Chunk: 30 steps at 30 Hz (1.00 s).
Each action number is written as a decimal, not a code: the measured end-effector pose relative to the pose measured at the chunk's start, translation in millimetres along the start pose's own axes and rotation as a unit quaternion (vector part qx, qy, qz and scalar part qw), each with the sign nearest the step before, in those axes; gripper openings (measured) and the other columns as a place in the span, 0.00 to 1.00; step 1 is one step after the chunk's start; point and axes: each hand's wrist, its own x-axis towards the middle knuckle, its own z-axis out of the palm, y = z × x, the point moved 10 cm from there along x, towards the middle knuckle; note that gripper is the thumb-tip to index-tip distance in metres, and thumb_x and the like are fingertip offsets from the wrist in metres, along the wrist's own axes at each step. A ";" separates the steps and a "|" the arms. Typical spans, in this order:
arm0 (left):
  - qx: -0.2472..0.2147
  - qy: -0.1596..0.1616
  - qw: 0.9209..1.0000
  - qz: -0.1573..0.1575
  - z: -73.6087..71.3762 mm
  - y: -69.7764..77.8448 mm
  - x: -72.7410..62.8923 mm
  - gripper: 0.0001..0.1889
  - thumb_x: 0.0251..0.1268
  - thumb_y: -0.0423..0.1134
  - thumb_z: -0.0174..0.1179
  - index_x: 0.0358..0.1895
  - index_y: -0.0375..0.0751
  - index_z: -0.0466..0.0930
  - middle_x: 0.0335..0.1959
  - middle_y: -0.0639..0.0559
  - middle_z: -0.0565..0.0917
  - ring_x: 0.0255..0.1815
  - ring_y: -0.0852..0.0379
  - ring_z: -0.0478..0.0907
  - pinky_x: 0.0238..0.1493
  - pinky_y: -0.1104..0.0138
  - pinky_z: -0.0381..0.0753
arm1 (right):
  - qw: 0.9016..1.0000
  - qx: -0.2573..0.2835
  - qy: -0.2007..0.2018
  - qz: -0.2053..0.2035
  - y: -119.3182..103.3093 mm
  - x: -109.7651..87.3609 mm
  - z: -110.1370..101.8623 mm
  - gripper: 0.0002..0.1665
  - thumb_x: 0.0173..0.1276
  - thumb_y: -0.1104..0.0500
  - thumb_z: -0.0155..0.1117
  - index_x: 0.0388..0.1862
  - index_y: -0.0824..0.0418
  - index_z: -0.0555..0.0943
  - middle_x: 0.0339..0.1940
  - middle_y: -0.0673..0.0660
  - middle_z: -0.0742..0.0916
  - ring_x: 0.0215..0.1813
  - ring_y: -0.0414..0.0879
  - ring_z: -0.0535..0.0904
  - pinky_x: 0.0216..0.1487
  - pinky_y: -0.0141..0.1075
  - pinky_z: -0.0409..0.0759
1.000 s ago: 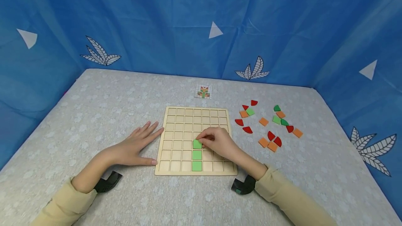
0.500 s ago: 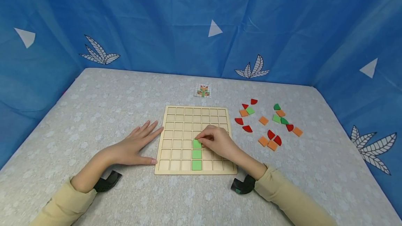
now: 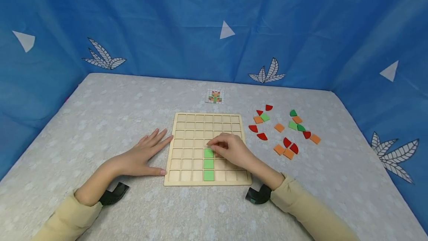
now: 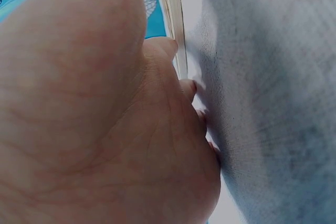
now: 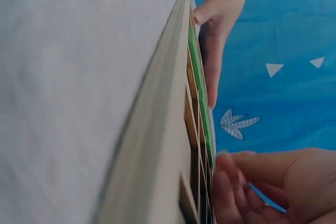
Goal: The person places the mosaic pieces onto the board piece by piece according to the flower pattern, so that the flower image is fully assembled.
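Note:
My left hand (image 3: 138,157) rests spread on the table, its fingertips and thumb at the left edge of a wooden grid board (image 3: 188,134). Palm and wrist of the left hand (image 4: 157,124) fill most of the left wrist view. Over the board, my right hand (image 3: 230,148) has its thumb and index finger close together just beyond the top green square tile (image 3: 208,153). That tile appears flat in its cell, and I see nothing between the fingertips. Below it in the same column lie a second green tile (image 3: 208,164) and a third green tile (image 3: 208,175).
Loose red, orange and green pieces lie right of the board, among them an orange square (image 3: 279,127) and a red quarter-circle (image 3: 262,136). A small pattern card (image 3: 214,96) lies behind the board. A blue curtain (image 3: 167,21) hangs along the table's far edge.
The right fingertips have come off the top green tile, shifting slightly away toward the far side, so more of the tile shows. The left hand stays in place.

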 end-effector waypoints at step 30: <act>0.003 0.002 1.000 -0.004 1.0 -2.3 0.4 0.53 0.51 0.66 0.61 0.75 0.45 0.45 0.75 0.41 0.39 0.73 0.42 0.30 0.65 0.43 0.34 | 0.976 -0.061 0.123 0.171 96.7 -63.0 -141.2 0.17 0.69 0.57 0.60 0.51 0.65 0.81 0.49 0.61 0.82 0.42 0.52 0.74 0.34 0.36 0.76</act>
